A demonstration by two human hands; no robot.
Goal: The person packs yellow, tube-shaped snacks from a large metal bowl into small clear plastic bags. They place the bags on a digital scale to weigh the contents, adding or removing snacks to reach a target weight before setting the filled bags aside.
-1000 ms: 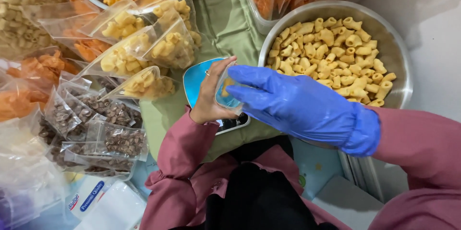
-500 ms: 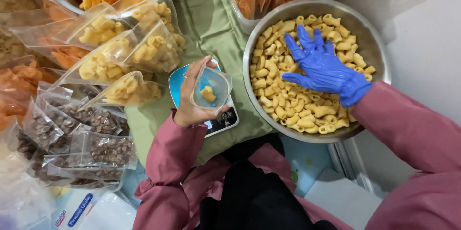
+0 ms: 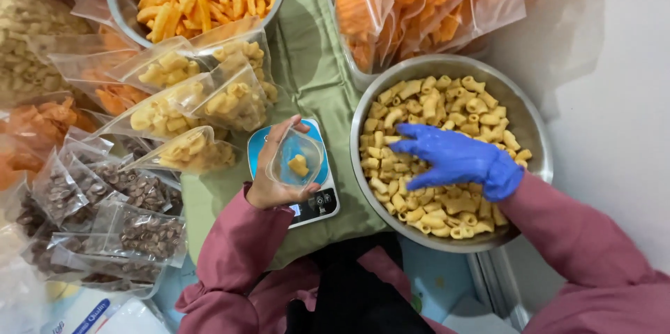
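The wide steel bowl (image 3: 530, 131) of pale yellow curled tube snacks (image 3: 433, 97) sits at the right, partly over the green cloth (image 3: 307, 48). It looks heaped and loose, so a careless scoop could push pieces over the smooth low rim onto the cloth or the pale floor beside it. The right hand (image 3: 453, 159), in a thin blue glove, lies spread flat on the heap with its fingers (image 3: 405, 135) open and nothing yet pinched between them; the slick glove may let dry, ridged pieces slip.

The left hand (image 3: 269, 180), bare, grips a small clear plastic bag (image 3: 296, 159) held open over the blue kitchen scale (image 3: 317, 201). The bag is floppy and glossy, with one or two yellow pieces at its bottom. Its mouth could fold shut or sag, sending snacks onto the scale's glass top. I judge the scale also sits unevenly on soft cloth, which may upset a reading.

To the left, filled clear bags of the same snack (image 3: 202, 104) lie loosely overlapped and could slide.
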